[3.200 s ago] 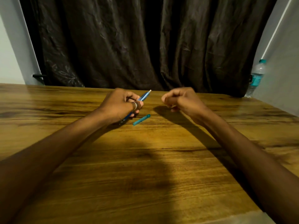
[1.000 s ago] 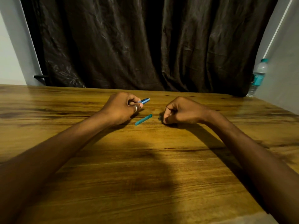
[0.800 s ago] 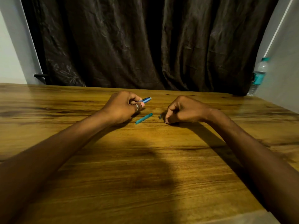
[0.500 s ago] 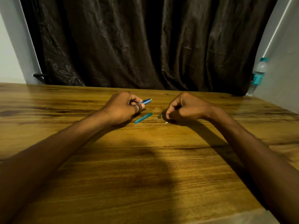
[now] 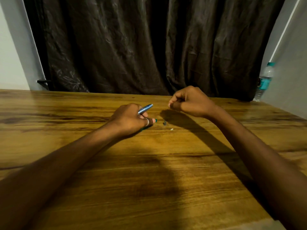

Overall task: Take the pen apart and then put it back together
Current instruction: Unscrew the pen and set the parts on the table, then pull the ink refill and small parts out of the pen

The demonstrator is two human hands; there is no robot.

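My left hand (image 5: 131, 121) is closed around the blue pen barrel (image 5: 145, 108), whose end sticks out up and to the right past my thumb. The hand's fingers rest over the teal pen piece (image 5: 155, 120) on the wooden table (image 5: 166, 171); only the piece's tips show. Just right of it lie a small dark part (image 5: 164, 123) and a tiny white part (image 5: 171, 129). My right hand (image 5: 191, 102) hovers above the table behind these parts, fingers curled into a fist, with nothing visible in it.
A dark curtain (image 5: 149, 47) hangs behind the table's far edge. A water bottle (image 5: 265, 78) with a teal label stands at the far right by a pale wall (image 5: 290, 72). The table's front edge runs along the bottom right.
My right hand left two small parts on the table and has lifted up and back. My left hand moved down and right over the teal piece, still gripping the barrel.
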